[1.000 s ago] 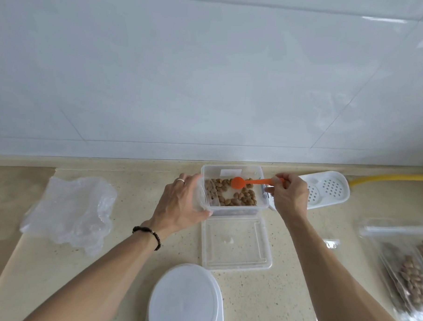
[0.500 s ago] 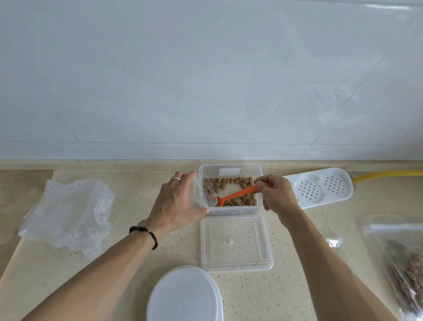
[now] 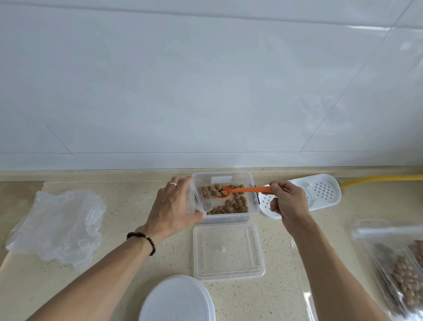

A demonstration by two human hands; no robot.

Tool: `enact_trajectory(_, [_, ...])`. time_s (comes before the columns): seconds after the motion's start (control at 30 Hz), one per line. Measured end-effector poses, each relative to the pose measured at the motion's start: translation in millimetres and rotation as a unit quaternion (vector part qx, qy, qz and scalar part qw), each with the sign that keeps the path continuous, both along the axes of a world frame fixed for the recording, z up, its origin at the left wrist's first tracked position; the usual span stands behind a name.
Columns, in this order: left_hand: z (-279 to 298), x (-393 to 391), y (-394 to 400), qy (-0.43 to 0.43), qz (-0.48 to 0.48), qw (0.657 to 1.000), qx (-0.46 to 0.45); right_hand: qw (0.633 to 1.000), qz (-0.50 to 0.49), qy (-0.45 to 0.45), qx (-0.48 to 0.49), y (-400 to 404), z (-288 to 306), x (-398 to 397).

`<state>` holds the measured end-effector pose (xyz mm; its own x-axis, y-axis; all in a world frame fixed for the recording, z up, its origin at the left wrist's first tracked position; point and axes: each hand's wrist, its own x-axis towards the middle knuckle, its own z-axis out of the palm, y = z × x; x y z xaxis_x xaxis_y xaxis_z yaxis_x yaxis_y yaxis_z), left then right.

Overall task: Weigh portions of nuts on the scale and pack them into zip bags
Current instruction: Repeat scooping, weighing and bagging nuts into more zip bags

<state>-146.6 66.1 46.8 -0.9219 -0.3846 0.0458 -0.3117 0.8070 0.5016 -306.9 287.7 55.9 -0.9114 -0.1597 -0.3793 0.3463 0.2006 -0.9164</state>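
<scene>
Nuts [image 3: 230,205] sit in the tub [image 3: 223,179]; my right hand [image 3: 288,202] pinches the spoon [image 3: 243,190], loaded. My left hand [image 3: 174,207] grips a small cup [image 3: 199,200] at the rim. Scooping step; next I must tip the spoonful in cleanly.

Counter [image 3: 117,285]: nut box [image 3: 248,216], lid [image 3: 228,251], bags [image 3: 404,273].

Half a second earlier the orange spoon [image 3: 243,192] was dug steeply down into the nuts [image 3: 228,200] at the near left of the container [image 3: 249,210]. The right hand [image 3: 288,202] then lifted and levelled it, its bowl loaded with nuts.
</scene>
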Motion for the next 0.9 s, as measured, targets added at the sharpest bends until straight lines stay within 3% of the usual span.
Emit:
enact_trajectory(0.23, [1.3, -18.5, 5.5, -0.007, 0.025, 1.0, 0.015, 0.997, 0.023, 0.07, 0.007, 1.9, 41.9, -2.3])
enact_trajectory(0.53, [6.1, -29.7, 13.9, 0.005, 0.032, 0.995, 0.098, 0.945, 0.194, 0.247, 0.088, -31.4, 80.1, 24.2])
enact_trajectory(0.7, [2.2, -31.9, 15.0, 0.005, 0.039, 0.993, 0.107, 0.927, 0.209, 0.288, 0.121, -27.0, 85.7, 25.5])
enact_trajectory(0.9, [-2.3, -31.8, 13.3, 0.004, 0.043, 0.994, 0.105, 0.944, 0.175, 0.265, 0.087, -18.5, 84.1, 24.2])
